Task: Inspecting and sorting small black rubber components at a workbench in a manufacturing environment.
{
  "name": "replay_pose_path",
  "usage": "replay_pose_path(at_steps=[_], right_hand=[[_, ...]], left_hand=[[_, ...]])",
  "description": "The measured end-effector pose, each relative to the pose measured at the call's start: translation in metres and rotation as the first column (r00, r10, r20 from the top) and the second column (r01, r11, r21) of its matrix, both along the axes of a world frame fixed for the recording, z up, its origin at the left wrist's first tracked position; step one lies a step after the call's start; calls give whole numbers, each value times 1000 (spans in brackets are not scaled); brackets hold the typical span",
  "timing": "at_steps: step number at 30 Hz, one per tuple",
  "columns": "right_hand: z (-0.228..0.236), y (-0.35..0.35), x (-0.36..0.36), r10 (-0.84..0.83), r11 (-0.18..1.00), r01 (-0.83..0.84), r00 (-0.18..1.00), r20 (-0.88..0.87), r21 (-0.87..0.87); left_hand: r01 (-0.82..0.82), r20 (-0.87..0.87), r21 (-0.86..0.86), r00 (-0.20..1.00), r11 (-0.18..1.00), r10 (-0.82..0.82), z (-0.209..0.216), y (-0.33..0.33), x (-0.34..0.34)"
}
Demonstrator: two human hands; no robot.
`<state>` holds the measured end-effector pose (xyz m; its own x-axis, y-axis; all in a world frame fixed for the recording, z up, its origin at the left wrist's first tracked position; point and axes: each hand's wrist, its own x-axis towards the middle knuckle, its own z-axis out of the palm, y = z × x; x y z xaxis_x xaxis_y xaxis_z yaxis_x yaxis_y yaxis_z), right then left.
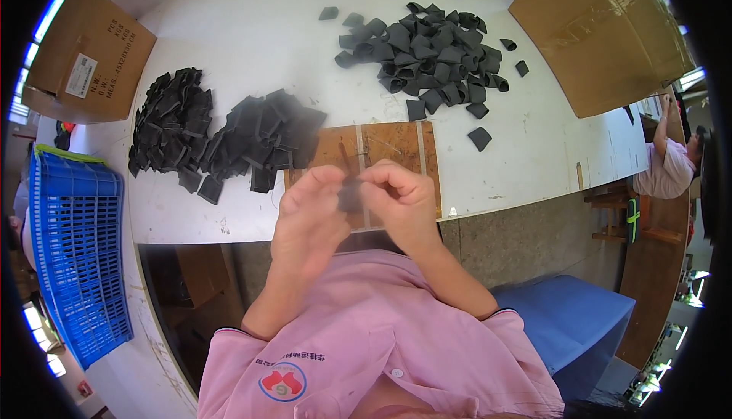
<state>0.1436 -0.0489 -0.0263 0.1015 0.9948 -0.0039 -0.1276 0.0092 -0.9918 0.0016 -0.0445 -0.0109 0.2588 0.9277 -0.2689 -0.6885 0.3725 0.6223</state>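
Between my two hands, in front of my chest, is a small dark grey piece (350, 198), blurred, that looks like fabric or foam. My left hand (309, 217) pinches its left side and is smeared by motion. On the opposite edge, the curled fingers and thumb of my right hand (400, 199) grip it. Under and beyond the hands lies a worn brown board (396, 143) with pale strips across it. A thin reddish-brown shape (345, 156) shows just past my fingertips; its kind is unclear. Left of the board is a heap of flat dark pieces (263, 137).
Another dark heap (171, 125) lies farther left on the white table (503, 179). A pile of rolled, tube-like grey pieces (438, 53) spreads beyond the board. Cardboard boxes (88, 53) (602, 34) stand at both sides. A blue crate (80, 251) is left; a person (671, 160) sits far right.
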Motion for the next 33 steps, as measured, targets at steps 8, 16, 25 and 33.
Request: replay_pose_path(at_steps=[8,16,25,33], right_hand=[[29,5,3,183,876,-406,779,-600,-259],[40,59,10,446,876,-479,852,-275,-65],[27,38,12,23,979,-74,965,262,188],[42,29,-1,-357,741,-132,753,553,658]], left_hand=[[-128,-343,261,914,957,216,3,4,12],[199,634,3,758,980,-156,4,38,-12],[-148,-395,573,812,806,429,17,38,8],[-89,-331,746,811,660,483,20,43,5]])
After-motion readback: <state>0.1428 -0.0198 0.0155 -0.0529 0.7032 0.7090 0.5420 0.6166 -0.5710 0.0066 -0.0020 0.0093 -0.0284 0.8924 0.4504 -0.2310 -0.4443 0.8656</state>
